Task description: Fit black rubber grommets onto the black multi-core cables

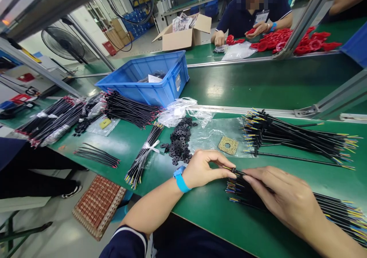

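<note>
My left hand [202, 169], with a blue band at the wrist, pinches the stripped wire end of a black cable [239, 172]. Just beside it, the fingertips of my right hand [286, 196] are closed on the same cable. A small dark piece seems to sit around the cable between my fingertips, too small to make out. Under my right hand lie several black cables [341, 208] with coloured wire ends. Beyond my left hand is a heap of small black square pieces with holes [180, 141]. A yellowish sponge with a hole [232, 149] rests on a clear plastic bag [200, 135].
More black cables [292, 135] are piled at the back right. A tied cable bundle [143, 154], red-tipped cables [129, 108] and a blue bin [172, 84] stand left. Across the bench, a person handles red parts [272, 40]. Metal frame posts [301, 24] rise at the back.
</note>
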The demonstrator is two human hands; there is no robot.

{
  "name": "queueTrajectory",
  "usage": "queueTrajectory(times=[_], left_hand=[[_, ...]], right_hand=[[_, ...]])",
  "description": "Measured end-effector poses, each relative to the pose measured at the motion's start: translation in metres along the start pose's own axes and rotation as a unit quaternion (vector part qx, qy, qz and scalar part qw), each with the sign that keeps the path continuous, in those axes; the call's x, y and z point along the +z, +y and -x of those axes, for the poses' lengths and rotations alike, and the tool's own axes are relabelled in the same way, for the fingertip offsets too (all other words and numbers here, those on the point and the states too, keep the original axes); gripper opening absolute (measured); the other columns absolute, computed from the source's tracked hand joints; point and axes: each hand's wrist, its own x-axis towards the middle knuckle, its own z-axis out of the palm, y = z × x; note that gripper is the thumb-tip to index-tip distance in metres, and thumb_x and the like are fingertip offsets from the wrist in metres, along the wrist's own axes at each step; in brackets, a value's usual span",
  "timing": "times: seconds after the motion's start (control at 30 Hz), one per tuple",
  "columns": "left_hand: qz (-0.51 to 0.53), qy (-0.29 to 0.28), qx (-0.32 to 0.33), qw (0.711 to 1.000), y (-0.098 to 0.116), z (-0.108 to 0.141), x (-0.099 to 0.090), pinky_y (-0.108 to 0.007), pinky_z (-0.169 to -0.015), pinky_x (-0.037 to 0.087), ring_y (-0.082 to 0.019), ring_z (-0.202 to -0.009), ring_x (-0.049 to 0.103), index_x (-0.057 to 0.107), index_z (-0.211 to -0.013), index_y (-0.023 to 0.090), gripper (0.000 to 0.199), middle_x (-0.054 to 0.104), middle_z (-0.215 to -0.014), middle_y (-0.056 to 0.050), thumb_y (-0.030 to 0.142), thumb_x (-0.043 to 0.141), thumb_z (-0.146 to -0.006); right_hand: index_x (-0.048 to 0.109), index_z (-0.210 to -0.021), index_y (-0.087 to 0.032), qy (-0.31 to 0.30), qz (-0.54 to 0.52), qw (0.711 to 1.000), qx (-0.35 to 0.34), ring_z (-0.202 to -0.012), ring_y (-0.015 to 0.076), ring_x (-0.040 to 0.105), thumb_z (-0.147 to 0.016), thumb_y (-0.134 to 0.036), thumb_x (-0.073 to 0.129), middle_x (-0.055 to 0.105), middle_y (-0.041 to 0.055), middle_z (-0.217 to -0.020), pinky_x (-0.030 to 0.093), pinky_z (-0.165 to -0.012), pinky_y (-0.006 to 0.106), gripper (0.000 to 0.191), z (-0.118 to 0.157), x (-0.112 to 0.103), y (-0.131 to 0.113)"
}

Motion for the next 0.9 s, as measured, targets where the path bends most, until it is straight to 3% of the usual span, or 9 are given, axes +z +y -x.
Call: queueTrajectory(times=[0.33,0.5,0.57,0.63,0.7,0.77,0.83,0.9], left_hand=[[-0.03,-0.02,0.041,0.998,0.0,0.0,0.005,-0.03,-0.08,0.062,-0.019,-0.081,0.079,0.086,-0.089,0.018,0.041,0.085,-0.089,-0.01,0.059,0.084,-0.085],[-0.02,-0.035,0.015,0.999,0.004,0.001,0.002,-0.033,-0.085,0.065,-0.02,-0.086,0.08,0.086,-0.101,0.018,0.04,0.085,-0.097,-0.01,0.053,0.089,-0.082],[0.007,-0.04,0.002,0.999,0.006,0.001,-0.009,-0.034,-0.088,0.067,-0.022,-0.093,0.081,0.081,-0.12,0.02,0.059,0.085,-0.105,-0.01,0.052,0.095,-0.073],[0.0,0.007,0.007,1.0,0.007,0.001,-0.028,-0.034,-0.089,0.067,-0.022,-0.097,0.081,0.075,-0.133,0.023,0.074,0.084,-0.109,-0.009,0.053,0.097,-0.07],[-0.066,0.115,0.019,0.991,0.007,0.0,-0.054,-0.033,-0.089,0.066,-0.02,-0.096,0.079,0.075,-0.131,0.024,0.062,0.083,-0.108,-0.008,0.052,0.091,-0.079],[-0.168,0.207,0.01,0.964,0.006,0.0,-0.081,-0.032,-0.085,0.065,-0.019,-0.091,0.078,0.077,-0.122,0.022,0.041,0.083,-0.102,-0.006,0.047,0.082,-0.089],[-0.286,0.218,-0.024,0.933,0.005,0.002,-0.101,-0.032,-0.082,0.062,-0.019,-0.085,0.076,0.079,-0.109,0.021,0.025,0.082,-0.095,-0.005,0.04,0.078,-0.092],[-0.394,0.153,-0.06,0.904,0.004,0.003,-0.113,-0.035,-0.084,0.059,-0.02,-0.086,0.074,0.08,-0.097,0.021,0.015,0.081,-0.09,-0.004,0.035,0.078,-0.093]], right_hand=[[0.069,-0.106,-0.02,-0.023,-0.08,0.996,0.032,-0.067,0.0093,0.07,-0.107,-0.021,0.057,0.074,0.0001,-0.083,0.055,-0.064,0.018,0.011,0.002,0.008,0.0],[0.069,-0.104,-0.021,-0.016,-0.087,0.996,0.03,-0.068,0.0095,0.071,-0.106,-0.022,0.058,0.076,-0.0006,-0.084,0.056,-0.065,0.018,0.012,-0.004,0.004,-0.001],[0.07,-0.105,-0.022,-0.01,-0.079,0.996,0.028,-0.071,0.0095,0.072,-0.106,-0.022,0.058,0.077,-0.0011,-0.087,0.057,-0.068,0.018,0.012,-0.006,0.0,-0.001],[0.07,-0.107,-0.024,-0.002,-0.059,0.998,0.028,-0.074,0.0102,0.073,-0.106,-0.024,0.059,0.077,-0.0018,-0.088,0.058,-0.071,0.02,0.01,-0.005,-0.006,0.002],[0.07,-0.108,-0.025,0.006,-0.015,1.0,0.025,-0.075,0.0122,0.073,-0.106,-0.028,0.061,0.078,-0.0021,-0.091,0.058,-0.073,0.025,0.01,-0.001,-0.013,0.011],[0.071,-0.109,-0.025,0.016,0.063,0.998,0.015,-0.077,0.0149,0.073,-0.106,-0.031,0.061,0.079,-0.0012,-0.094,0.055,-0.072,0.03,0.012,0.005,-0.02,0.03],[0.072,-0.109,-0.024,0.015,0.142,0.99,-0.008,-0.078,0.0171,0.073,-0.107,-0.033,0.061,0.079,0.0012,-0.097,0.052,-0.072,0.033,0.015,0.013,-0.023,0.056],[0.073,-0.111,-0.02,0.0,0.184,0.982,-0.036,-0.079,0.0179,0.072,-0.108,-0.035,0.058,0.08,0.0038,-0.099,0.05,-0.073,0.035,0.021,0.021,-0.021,0.085]])
